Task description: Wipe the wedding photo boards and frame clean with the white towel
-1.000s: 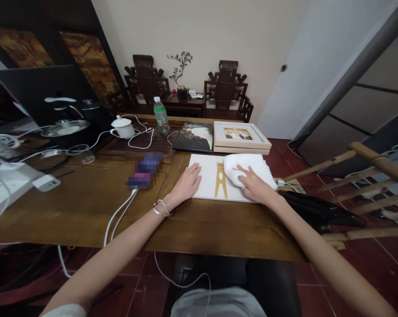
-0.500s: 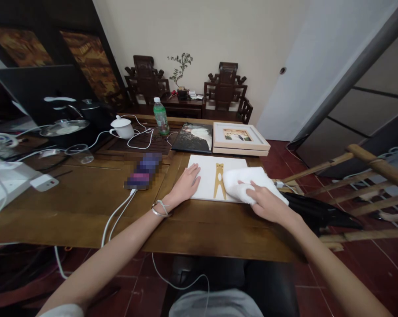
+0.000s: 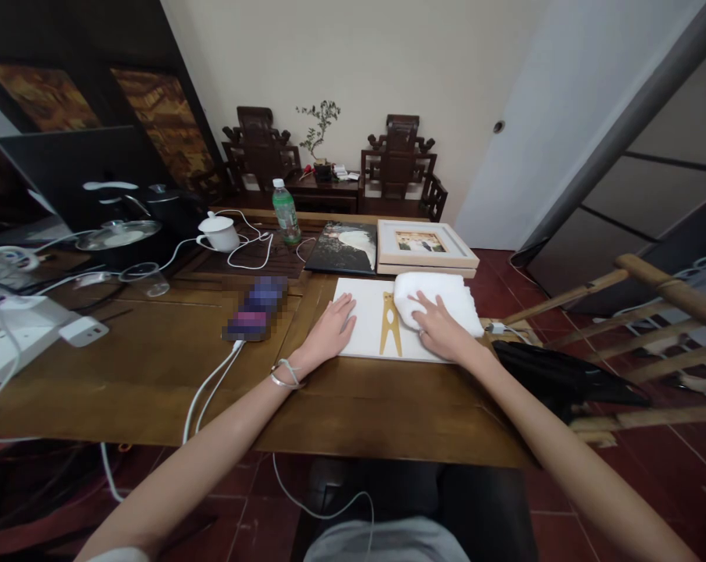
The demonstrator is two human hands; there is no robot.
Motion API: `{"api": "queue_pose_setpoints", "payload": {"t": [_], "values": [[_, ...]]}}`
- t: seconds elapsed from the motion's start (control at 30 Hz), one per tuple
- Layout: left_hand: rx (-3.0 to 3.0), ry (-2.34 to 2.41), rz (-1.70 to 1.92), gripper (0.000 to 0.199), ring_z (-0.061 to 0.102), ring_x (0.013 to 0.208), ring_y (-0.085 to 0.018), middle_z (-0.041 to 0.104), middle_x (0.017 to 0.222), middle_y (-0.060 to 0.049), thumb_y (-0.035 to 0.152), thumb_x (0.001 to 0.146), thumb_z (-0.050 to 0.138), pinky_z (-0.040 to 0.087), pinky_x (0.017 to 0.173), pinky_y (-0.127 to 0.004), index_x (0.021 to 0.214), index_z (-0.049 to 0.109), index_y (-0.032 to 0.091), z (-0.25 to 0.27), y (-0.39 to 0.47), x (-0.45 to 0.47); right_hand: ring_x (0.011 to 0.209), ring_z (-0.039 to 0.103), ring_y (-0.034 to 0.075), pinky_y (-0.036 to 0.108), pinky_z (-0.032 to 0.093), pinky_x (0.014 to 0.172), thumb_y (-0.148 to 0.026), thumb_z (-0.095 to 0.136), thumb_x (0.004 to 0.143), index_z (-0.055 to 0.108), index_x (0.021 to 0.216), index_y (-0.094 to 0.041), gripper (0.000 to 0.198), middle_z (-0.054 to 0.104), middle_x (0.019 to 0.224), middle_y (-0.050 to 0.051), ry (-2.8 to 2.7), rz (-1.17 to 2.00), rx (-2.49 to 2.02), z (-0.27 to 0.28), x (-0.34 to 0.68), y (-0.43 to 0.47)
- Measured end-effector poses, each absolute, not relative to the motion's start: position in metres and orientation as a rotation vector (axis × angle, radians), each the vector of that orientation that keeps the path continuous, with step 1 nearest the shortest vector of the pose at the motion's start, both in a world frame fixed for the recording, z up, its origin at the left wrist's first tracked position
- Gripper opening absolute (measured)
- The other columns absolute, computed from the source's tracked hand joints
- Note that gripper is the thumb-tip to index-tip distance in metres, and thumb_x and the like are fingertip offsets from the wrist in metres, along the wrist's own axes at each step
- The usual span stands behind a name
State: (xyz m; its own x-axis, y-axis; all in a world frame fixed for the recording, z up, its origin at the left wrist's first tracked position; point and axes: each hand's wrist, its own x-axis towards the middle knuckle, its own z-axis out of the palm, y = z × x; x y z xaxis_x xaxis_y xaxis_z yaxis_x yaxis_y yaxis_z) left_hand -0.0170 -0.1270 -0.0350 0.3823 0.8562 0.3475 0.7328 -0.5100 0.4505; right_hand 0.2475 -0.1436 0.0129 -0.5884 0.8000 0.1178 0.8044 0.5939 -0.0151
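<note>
A white board [image 3: 361,339] lies flat on the table, with a tan, long-legged cat-shaped figure [image 3: 391,324] in its middle. My left hand [image 3: 333,326] rests palm down on the board's left edge, fingers stretched out and holding nothing. A bracelet circles that wrist. On the right half of the board, my right hand [image 3: 440,326] presses on a folded white towel [image 3: 455,293], its fingers spread over the top and gripping it. The towel covers the board's upper right part and touches the edge of the figure's head.
Behind the board lie a dark photo panel [image 3: 344,246] and a pale framed picture [image 3: 426,242]. To the left are a blurred phone [image 3: 256,308] on cables, a lidded cup [image 3: 218,232], a bottle [image 3: 286,211] and a plastic cup [image 3: 145,279]. A wooden rack [image 3: 669,293] stands right.
My right hand has moved the towel up and to the left across the board, toward the framed picture. Its fingers are more spread now. My left hand has stayed in place.
</note>
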Motion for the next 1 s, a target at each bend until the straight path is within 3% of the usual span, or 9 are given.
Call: {"api": "queue_pose_setpoints", "payload": {"t": [0.17, 0.33, 0.47, 0.57, 0.67, 0.77, 0.87, 1.0], "values": [[2.421, 1.437, 0.775, 0.043, 0.031, 0.139, -0.025, 0.041, 0.145, -0.019, 0.025, 0.094, 0.034, 0.023, 0.115, -0.047, 0.131, 0.047, 0.006, -0.034, -0.128, -0.015, 0.141, 0.019, 0.031, 0.06, 0.017, 0.112, 0.002, 0.043, 0.064, 0.06, 0.087, -0.014, 0.033, 0.04, 0.145, 0.018, -2.768, 0.073, -1.26, 0.024, 0.257, -0.214], [2.427, 1.44, 0.78, 0.044, 0.031, 0.139, -0.026, 0.041, 0.144, -0.02, 0.025, 0.094, 0.034, 0.023, 0.115, -0.047, 0.13, 0.047, 0.005, -0.034, -0.128, -0.015, 0.134, 0.037, 0.028, 0.05, 0.03, 0.109, 0.0, 0.043, 0.06, 0.058, 0.08, -0.019, 0.031, 0.05, 0.137, 0.016, -2.834, 0.223, -1.255, 0.048, 0.268, -0.254], [2.423, 1.434, 0.796, 0.042, 0.033, 0.138, -0.026, 0.043, 0.144, -0.019, 0.025, 0.094, 0.035, 0.025, 0.113, -0.05, 0.13, 0.048, 0.008, -0.034, -0.128, -0.016, 0.111, 0.056, 0.03, 0.041, 0.047, 0.085, -0.004, 0.04, 0.066, 0.057, 0.083, -0.02, 0.029, 0.064, 0.111, 0.015, -2.769, 0.248, -1.386, 0.052, 0.272, -0.232], [2.42, 1.432, 0.795, 0.042, 0.033, 0.138, -0.026, 0.043, 0.143, -0.02, 0.025, 0.093, 0.035, 0.025, 0.114, -0.049, 0.13, 0.048, 0.007, -0.034, -0.128, -0.016, 0.09, 0.059, 0.028, 0.036, 0.046, 0.075, -0.008, 0.039, 0.067, 0.055, 0.082, -0.02, 0.025, 0.063, 0.085, 0.01, -2.681, 0.207, -1.452, 0.049, 0.269, -0.196], [2.413, 1.43, 0.812, 0.042, 0.033, 0.138, -0.026, 0.043, 0.144, -0.019, 0.025, 0.094, 0.035, 0.025, 0.114, -0.049, 0.13, 0.048, 0.009, -0.036, -0.127, -0.016, 0.078, 0.056, 0.025, 0.033, 0.043, 0.07, -0.01, 0.038, 0.068, 0.051, 0.078, -0.021, 0.019, 0.058, 0.075, 0.007, -2.609, 0.184, -1.467, 0.048, 0.255, -0.158], [2.41, 1.428, 0.83, 0.041, 0.033, 0.138, -0.025, 0.043, 0.144, -0.017, 0.025, 0.093, 0.035, 0.025, 0.113, -0.05, 0.13, 0.048, 0.011, -0.038, -0.126, -0.017, 0.08, 0.057, 0.025, 0.035, 0.044, 0.072, -0.009, 0.037, 0.07, 0.051, 0.087, -0.019, 0.024, 0.061, 0.083, 0.009, -2.506, 0.162, -1.522, 0.045, 0.233, -0.133], [2.416, 1.428, 0.828, 0.041, 0.033, 0.138, -0.025, 0.043, 0.144, -0.017, 0.025, 0.094, 0.035, 0.025, 0.113, -0.05, 0.13, 0.048, 0.011, -0.039, -0.126, -0.017, 0.106, 0.055, 0.03, 0.045, 0.041, 0.089, -0.007, 0.036, 0.074, 0.052, 0.104, -0.014, 0.034, 0.063, 0.104, 0.016, -2.486, 0.127, -1.526, 0.036, 0.209, -0.129], [2.425, 1.427, 0.807, 0.043, 0.033, 0.138, -0.026, 0.043, 0.144, -0.019, 0.026, 0.094, 0.035, 0.025, 0.114, -0.049, 0.13, 0.048, 0.007, -0.038, -0.126, -0.017, 0.139, 0.023, 0.035, 0.062, 0.021, 0.106, -0.002, 0.039, 0.074, 0.052, 0.117, -0.009, 0.045, 0.044, 0.14, 0.022, -2.69, 0.031, -1.323, 0.021, 0.191, -0.16]]}}
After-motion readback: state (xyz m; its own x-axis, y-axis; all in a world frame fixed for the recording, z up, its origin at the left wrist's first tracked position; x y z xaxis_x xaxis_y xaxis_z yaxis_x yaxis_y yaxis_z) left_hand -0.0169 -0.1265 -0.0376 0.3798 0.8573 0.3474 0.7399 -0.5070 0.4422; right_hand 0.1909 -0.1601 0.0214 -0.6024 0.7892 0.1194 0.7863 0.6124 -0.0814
